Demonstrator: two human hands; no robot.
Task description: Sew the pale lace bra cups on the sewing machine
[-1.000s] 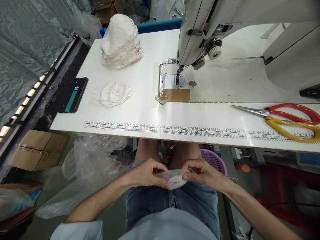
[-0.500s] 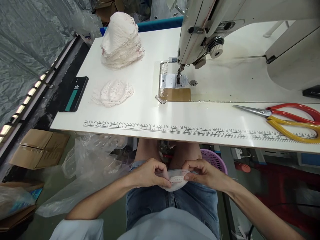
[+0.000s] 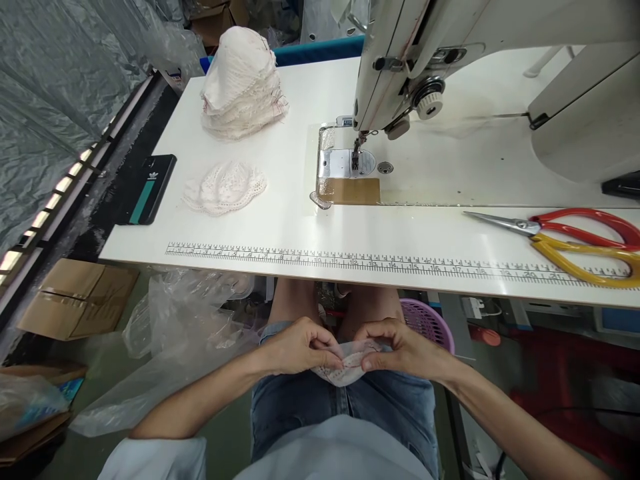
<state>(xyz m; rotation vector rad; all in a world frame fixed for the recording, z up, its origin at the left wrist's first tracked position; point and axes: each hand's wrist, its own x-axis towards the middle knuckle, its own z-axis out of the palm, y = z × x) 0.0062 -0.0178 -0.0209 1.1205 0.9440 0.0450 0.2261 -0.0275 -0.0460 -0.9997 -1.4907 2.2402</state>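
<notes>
Over my lap, a small piece of sheer white lace fabric (image 3: 346, 372) with reddish thread along it is stretched between both hands. My left hand (image 3: 307, 347) pinches its left side, thumb against fingers. On the other side my right hand (image 3: 397, 347) grips the fabric between thumb and forefinger. A similar white lace piece (image 3: 225, 189) lies flat on the white sewing table (image 3: 290, 227). Behind it rises a stack of white lace pieces (image 3: 243, 87) with loose red threads at the edges.
A sewing machine (image 3: 390, 87) stands at the right, its needle area (image 3: 356, 157) bare of fabric. Red and yellow scissors (image 3: 575, 233) lie near the front edge, over the printed ruler (image 3: 350, 259). A black phone (image 3: 153, 190) rests at the left. Below are a purple basket (image 3: 430, 323) and plastic bags (image 3: 185, 347).
My fingers have shifted on the fabric, and my right hand has moved slightly left, closer to my left. The fabric is turned and folded differently, showing more reddish stitching. Things on the table stay put.
</notes>
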